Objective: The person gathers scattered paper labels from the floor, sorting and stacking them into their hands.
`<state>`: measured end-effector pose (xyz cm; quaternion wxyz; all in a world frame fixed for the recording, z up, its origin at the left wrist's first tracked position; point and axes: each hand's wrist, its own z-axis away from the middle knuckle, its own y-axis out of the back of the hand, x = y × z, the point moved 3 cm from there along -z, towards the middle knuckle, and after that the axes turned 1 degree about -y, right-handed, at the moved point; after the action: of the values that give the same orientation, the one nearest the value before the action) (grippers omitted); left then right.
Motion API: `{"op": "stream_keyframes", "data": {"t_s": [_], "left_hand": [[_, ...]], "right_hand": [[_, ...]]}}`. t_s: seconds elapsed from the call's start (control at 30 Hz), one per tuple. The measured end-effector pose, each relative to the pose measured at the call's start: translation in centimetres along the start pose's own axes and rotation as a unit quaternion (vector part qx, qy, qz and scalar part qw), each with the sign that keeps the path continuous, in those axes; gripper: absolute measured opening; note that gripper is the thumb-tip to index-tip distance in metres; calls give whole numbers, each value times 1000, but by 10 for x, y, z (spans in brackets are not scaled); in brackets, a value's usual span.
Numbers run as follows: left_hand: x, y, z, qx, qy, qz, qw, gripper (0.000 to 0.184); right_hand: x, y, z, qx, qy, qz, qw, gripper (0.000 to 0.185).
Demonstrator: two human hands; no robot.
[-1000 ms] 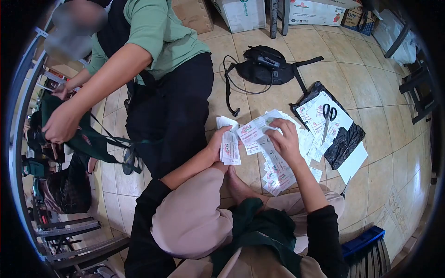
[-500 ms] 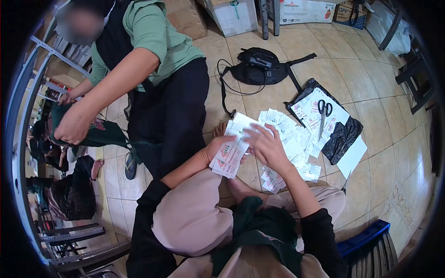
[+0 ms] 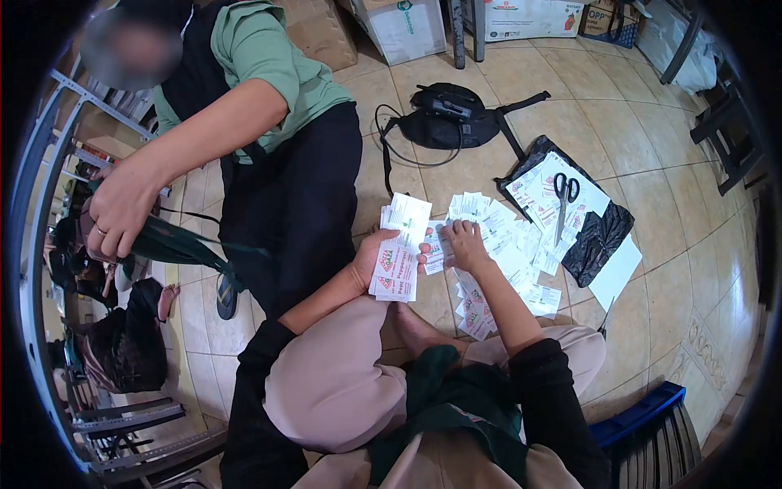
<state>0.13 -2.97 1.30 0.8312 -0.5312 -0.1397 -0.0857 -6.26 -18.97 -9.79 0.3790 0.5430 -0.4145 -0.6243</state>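
Note:
My left hand (image 3: pixel 371 259) is closed around a stack of white printed slips (image 3: pixel 397 265) with red logos and lettering, the thumb lying over their left edge. To its right, my right hand (image 3: pixel 470 246) is down at the near-left side of a loose pile of similar slips (image 3: pixel 509 253) on the floor. Its fingers are bent onto a printed slip (image 3: pixel 436 248); the fingertips are partly hidden. Black-handled scissors (image 3: pixel 562 208) lie beyond the pile, on more slips over a black plastic bag (image 3: pixel 601 244).
A black waist bag (image 3: pixel 452 118) with a cable lies ahead on the tiles. At left sits another person (image 3: pixel 252 106) in a green shirt, holding dark green fabric (image 3: pixel 183 244). Metal shelving (image 3: pixel 41 261) runs along the left; boxes (image 3: pixel 529 20) line the back. A blue-edged rack (image 3: pixel 643 424) stands lower right.
My right hand has moved from the held stack right and down to the slips on the floor. The stack stays in my left hand. The other person's arm and the green fabric have shifted.

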Motion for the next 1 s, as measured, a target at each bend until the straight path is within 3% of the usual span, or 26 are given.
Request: {"op": "stream_keyframes", "data": {"t_s": [0.37,0.47,0.53,0.6,0.67,0.83,0.9,1.0], "left_hand": [[3,23,-3,28,-33,-23,999,53],[3,24,-5,17,-31,-22,999,52],[3,25,-4,8,-34,-24,999,52],[4,28,-3,25,-39,-29,998,52],[4,24,0,32,-33,-26,999,52],[0,25,-7,34,-5,-31,999,56],[0,24,-6,55,-17,-77,995,54],[-3,22,-3,34,3,-40,999,60]], "right_hand": [[2,-1,-4,-42,40,-1,998,63],[7,4,-1,-27,38,-32,998,50],[11,6,-2,1,50,-20,999,33],[21,22,2,91,56,-104,989,21],[23,56,7,195,61,-236,950,18],[-8,120,29,324,68,-239,913,20],[-41,139,38,342,93,-232,906,19],[-87,124,40,334,151,-237,900,25]]}}
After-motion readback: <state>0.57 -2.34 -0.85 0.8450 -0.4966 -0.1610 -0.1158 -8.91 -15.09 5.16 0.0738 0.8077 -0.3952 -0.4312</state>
